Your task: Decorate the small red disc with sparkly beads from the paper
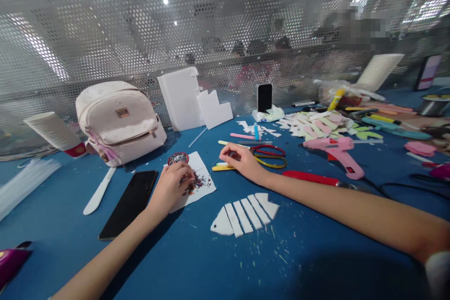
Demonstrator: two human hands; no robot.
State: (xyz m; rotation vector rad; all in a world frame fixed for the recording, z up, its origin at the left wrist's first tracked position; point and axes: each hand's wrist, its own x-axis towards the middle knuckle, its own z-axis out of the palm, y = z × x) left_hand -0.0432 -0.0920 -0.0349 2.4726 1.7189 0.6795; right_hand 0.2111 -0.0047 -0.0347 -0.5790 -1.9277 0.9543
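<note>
The left hand [175,183] bends down over a small white sheet [206,191], its fingers curled at a messy little heap of shiny bits [198,181]. The bits look tiny and sparkly, mostly dark and silver, with some red and orange ones mixed in. They lie loose on the sheet, on the blue desk [197,253]. More sparkly bits fill a round, red-rimmed dish [178,158] just behind the left hand. I cannot tell if the fingers pinch any.

The right hand [242,160] is apart from the left one, loosely curled beside some pens [222,168] and the scissors [272,157]. I cannot tell if it holds anything.

Nearer the front lies a flat white fish [251,214], cut into slices with thin gaps between. Its head is pointy with one dark eye, and its tail has a notch.
</note>
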